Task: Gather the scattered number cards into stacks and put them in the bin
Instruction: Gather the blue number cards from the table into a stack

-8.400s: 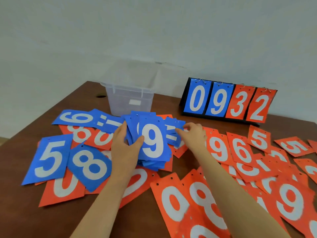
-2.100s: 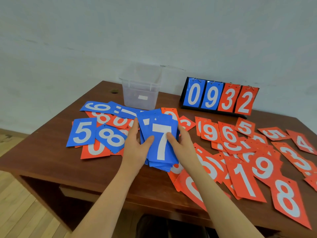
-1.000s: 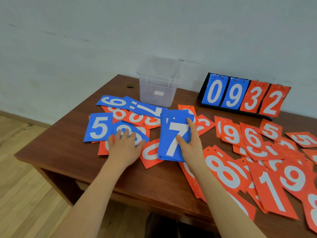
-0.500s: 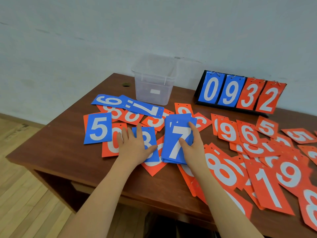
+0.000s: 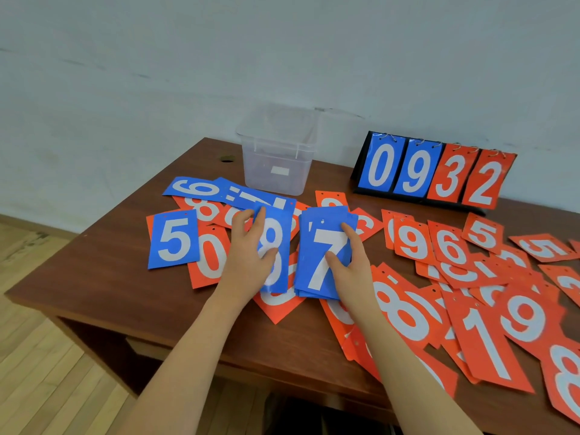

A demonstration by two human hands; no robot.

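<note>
Wooden desk [image 5: 103, 287] lay strewn with cards; the left hand [image 5: 248, 262] pinched a blue 8 [image 5: 276, 246] just beside the blue stack [image 5: 323, 262], which the right hand [image 5: 354, 268] gripped. Beyond both hands stood the bin [image 5: 277, 161]. The loosely squared stack might have fanned apart when lifted.

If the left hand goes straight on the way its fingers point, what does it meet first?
Likely the blue cards lying just past its fingertips, then the clear bin behind them. The left hand holds the blue 8; depth is unclear.
</note>
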